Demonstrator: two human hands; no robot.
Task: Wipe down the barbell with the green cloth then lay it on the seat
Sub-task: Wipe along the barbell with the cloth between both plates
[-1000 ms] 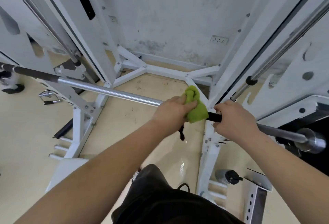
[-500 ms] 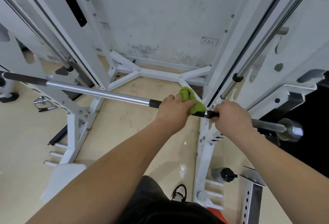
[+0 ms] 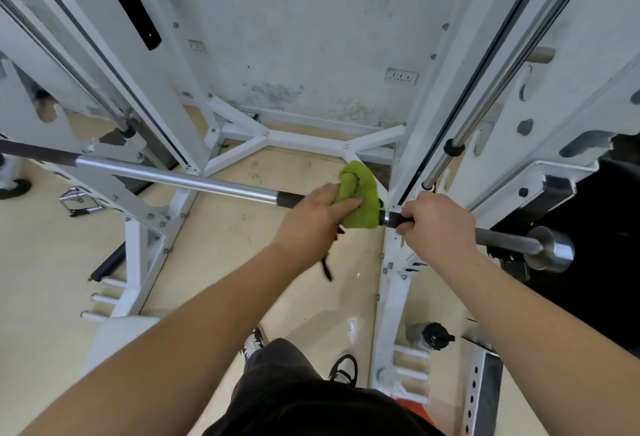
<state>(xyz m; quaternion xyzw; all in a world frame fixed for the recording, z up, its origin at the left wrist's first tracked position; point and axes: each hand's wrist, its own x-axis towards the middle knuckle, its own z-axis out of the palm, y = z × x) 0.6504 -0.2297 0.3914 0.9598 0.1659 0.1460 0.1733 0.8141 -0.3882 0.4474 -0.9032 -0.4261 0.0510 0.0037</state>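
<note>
My left hand (image 3: 311,219) has slid the cloth (image 3: 360,198) rightward along the bar (image 3: 173,177), baring a dark stretch behind it. Its fingers are clamped round the cloth. My right hand (image 3: 436,224) grips the bar just beyond. I'd say I'm mid-wipe, and the seat is out of view.

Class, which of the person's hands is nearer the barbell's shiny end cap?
Right. The right hand grips the barbell near the end cap; the left hand, holding the green cloth, is farther.
</note>
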